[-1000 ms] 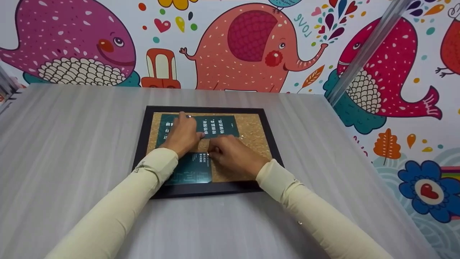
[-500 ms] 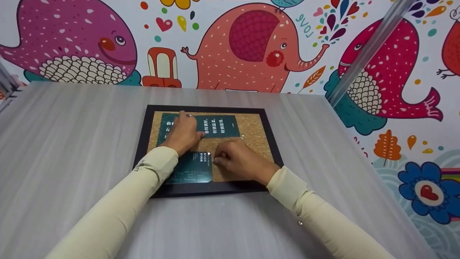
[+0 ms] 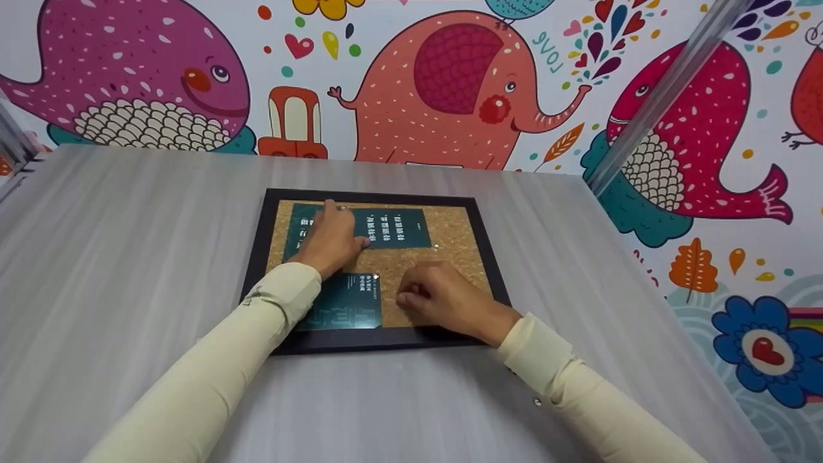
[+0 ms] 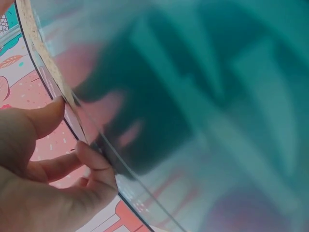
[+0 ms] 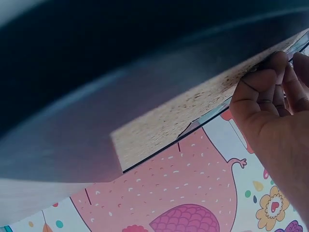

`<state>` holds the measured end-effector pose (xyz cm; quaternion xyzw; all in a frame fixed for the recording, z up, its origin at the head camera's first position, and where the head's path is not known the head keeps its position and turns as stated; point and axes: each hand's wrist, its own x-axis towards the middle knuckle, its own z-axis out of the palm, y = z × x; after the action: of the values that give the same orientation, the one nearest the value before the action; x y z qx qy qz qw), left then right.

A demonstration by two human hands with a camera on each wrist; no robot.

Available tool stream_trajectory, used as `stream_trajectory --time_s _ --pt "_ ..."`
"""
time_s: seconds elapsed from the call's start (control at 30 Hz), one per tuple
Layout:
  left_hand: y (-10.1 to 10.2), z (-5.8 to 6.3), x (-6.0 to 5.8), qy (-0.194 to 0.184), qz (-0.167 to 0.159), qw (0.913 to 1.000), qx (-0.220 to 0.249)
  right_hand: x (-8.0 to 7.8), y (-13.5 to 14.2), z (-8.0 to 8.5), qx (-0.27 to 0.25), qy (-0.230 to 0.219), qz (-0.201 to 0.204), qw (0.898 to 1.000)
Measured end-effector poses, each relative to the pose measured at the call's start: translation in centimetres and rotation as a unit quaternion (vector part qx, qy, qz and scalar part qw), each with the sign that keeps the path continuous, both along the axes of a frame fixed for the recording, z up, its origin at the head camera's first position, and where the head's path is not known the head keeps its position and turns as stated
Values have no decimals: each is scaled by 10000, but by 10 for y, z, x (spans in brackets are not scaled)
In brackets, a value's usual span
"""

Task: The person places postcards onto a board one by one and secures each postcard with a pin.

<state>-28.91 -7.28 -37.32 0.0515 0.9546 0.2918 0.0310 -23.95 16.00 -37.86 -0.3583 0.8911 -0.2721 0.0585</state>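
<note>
A black-framed cork board [image 3: 450, 225] lies flat on the table. Across its top is a wide dark green card [image 3: 405, 228] with white writing; a smaller green card [image 3: 347, 302] lies at the lower left. Tiny pale pins show at the smaller card's upper right corner and beside the wide card's lower right corner. My left hand [image 3: 331, 238] rests on the wide card, hiding part of it, fingertips near its top edge. Over the bare cork right of the smaller card, my right hand [image 3: 443, 296] has loosely bent fingers; nothing shows in them.
The grey wood-grain table [image 3: 154, 257] extends around the board. A wall [image 3: 379, 116] with painted animals stands behind it. A clear strip [image 3: 669, 90] runs up the corner at the right.
My right hand has let go at the smaller card's upper right corner and moved right and toward me, uncovering the pin there. The left hand has stayed in place.
</note>
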Motion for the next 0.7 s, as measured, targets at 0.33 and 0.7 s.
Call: stream_trajectory --time_s 0.33,0.7 --pt "1 0 -2 -4 4 10000 -22 11 12 1 -40 -104 -51 9999" --pt "1 -1 -4 -102 -41 9998 -146 22 20 7 -175 -297 -110 9993"
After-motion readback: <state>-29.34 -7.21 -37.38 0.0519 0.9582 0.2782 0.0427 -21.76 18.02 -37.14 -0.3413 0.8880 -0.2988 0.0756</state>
